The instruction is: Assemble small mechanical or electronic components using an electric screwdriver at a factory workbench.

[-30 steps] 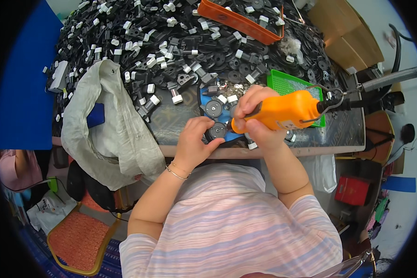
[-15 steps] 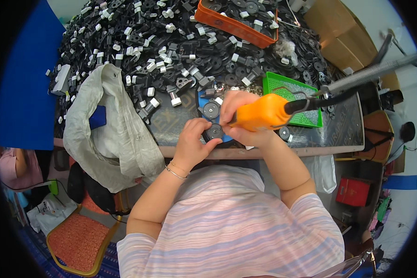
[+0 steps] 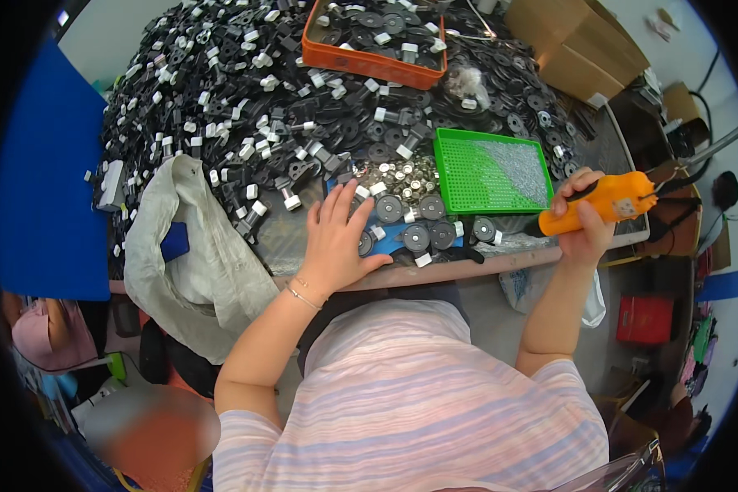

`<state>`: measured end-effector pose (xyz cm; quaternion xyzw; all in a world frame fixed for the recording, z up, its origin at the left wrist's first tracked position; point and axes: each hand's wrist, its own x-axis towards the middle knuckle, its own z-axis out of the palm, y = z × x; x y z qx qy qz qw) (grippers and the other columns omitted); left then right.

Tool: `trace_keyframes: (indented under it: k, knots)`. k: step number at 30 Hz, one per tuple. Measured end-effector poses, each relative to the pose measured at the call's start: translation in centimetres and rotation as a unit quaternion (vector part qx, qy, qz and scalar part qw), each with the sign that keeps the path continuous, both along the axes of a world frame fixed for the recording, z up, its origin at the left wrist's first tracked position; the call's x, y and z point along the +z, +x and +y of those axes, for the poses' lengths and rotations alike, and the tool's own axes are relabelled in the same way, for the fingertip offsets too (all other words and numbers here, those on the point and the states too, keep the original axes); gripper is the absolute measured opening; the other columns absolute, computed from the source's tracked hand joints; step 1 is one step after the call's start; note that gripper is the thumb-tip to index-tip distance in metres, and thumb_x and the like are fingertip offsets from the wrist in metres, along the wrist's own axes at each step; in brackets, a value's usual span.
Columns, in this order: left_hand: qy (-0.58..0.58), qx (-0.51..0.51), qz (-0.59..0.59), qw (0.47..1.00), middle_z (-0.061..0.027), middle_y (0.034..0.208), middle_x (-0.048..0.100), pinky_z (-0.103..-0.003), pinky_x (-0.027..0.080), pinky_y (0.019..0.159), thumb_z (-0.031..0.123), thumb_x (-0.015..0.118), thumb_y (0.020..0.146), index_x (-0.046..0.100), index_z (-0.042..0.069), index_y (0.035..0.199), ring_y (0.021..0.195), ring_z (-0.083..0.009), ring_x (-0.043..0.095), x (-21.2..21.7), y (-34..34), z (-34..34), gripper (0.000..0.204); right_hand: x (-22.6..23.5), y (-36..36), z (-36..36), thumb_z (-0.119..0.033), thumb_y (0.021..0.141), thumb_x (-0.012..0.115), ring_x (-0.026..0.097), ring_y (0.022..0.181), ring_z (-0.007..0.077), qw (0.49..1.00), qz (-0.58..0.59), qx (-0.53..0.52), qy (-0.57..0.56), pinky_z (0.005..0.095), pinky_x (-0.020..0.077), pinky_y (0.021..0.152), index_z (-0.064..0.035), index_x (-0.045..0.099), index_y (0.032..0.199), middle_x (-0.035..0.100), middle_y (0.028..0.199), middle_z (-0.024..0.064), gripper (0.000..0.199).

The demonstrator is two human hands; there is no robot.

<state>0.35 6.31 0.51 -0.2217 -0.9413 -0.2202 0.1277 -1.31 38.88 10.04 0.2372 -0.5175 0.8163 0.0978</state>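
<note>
My right hand is wrapped round an orange electric screwdriver, out to the right by the table edge. The tool's dark tip end points left, apart from the parts. My left hand lies with fingers stretched and apart at the left end of a blue plate. Its fingers are beside a black wheel-like disc with a white piece, partly covered by them. More black round parts with white pieces sit on and around the plate. Behind them lies a heap of small shiny metal pieces.
A green tray of small silvery screws stands right of centre. Behind, black parts with white ends pile high, with an orange bin among them. A pale sack hangs over the front left edge; a cardboard box stands far right.
My right hand has carried the screwdriver away from the discs to the right. My left hand has let go of the disc and spread its fingers. The view has shifted slightly.
</note>
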Motion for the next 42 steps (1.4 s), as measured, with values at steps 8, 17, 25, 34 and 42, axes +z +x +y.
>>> trace_keyframes:
  k: [8,17,25,34,42]
  knots:
    - [-0.03,-0.035,-0.054,0.997,-0.0118,0.139,0.039,-0.051,0.029,0.1,0.041,0.076,0.067,0.044,0.015,0.134,0.128,-0.0324,0.034,-0.9,-2.3,1.0,0.079,-3.7,1.9,3.6,-0.003,0.074,0.071,0.06,0.086,0.0194,0.93,-0.092,-0.325,0.143,0.031,0.0492,0.078,-0.0018,0.051,0.112,0.057,0.101,0.0088,0.042]
    - [-0.115,-0.155,-0.088,0.977,-0.0112,0.144,0.033,-0.05,0.035,0.094,0.023,0.074,0.071,0.044,0.024,0.135,0.132,-0.0328,0.03,0.7,-2.9,1.7,0.071,-7.5,4.4,-4.3,-0.028,0.064,0.079,0.052,0.099,0.0301,0.722,0.094,-0.258,0.635,0.0428,0.0401,0.084,-0.0069,0.058,0.105,0.054,0.109,0.0096,0.051]
    - [-0.021,-0.11,0.039,0.993,-0.0099,0.122,0.05,-0.043,0.038,0.089,0.01,0.067,0.071,0.058,0.016,0.115,0.118,-0.0304,0.044,-1.4,-1.5,0.9,0.046,-10.1,4.1,-6.1,-0.025,0.065,0.078,0.049,0.098,0.031,0.725,0.055,-0.252,0.638,0.0426,0.0405,0.08,-0.0067,0.057,0.102,0.052,0.103,0.0107,0.046]
    - [0.174,-0.098,0.019,0.98,-0.0168,0.124,0.046,-0.043,0.037,0.098,-0.003,0.063,0.073,0.052,0.007,0.118,0.113,-0.0382,0.044,1.3,-3.2,-1.8,0.047,-9.8,3.5,-7.6,-0.003,0.066,0.066,0.055,0.091,0.0296,0.78,0.12,-0.199,0.581,0.0404,0.0468,0.077,-0.0086,0.059,0.106,0.053,0.112,0.0105,0.041]
    - [0.425,-0.077,-0.095,0.897,-0.0093,0.128,0.043,-0.03,0.041,0.094,-0.004,0.06,0.078,0.043,0.007,0.127,0.116,-0.0206,0.046,4.3,-9.7,-2.9,0.053,-11.1,3.5,-8.7,-0.009,0.066,0.066,0.057,0.09,0.027,0.764,0.116,-0.211,0.599,0.0375,0.0514,0.072,-0.0149,0.062,0.112,0.055,0.116,0.0073,0.046]
